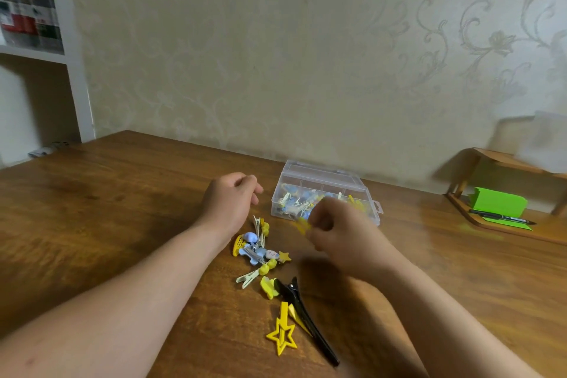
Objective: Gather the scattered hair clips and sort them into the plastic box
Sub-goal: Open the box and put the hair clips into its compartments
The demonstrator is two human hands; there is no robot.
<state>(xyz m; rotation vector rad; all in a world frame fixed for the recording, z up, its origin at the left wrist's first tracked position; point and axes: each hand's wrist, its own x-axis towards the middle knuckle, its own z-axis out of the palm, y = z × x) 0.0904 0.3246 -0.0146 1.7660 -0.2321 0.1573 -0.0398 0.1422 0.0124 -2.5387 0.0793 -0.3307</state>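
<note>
A clear plastic box (310,173) with its lid up stands on the wooden table (122,193), with several blue and yellow clips inside. My right hand (340,233), blurred, pinches a small yellow clip (302,226) just in front of the box. Loosely curled, my left hand (230,202) rests on the table left of the box and holds nothing. A pile of blue and yellow clips (259,250) lies between my forearms. Closer to me lie a yellow star clip (283,334) and a long black clip (306,321).
A wooden rack (478,163) at the right back holds green paper (497,202) and a black pen (500,218). A white shelf (73,64) with bottles stands at the far left. The wall runs close behind the box.
</note>
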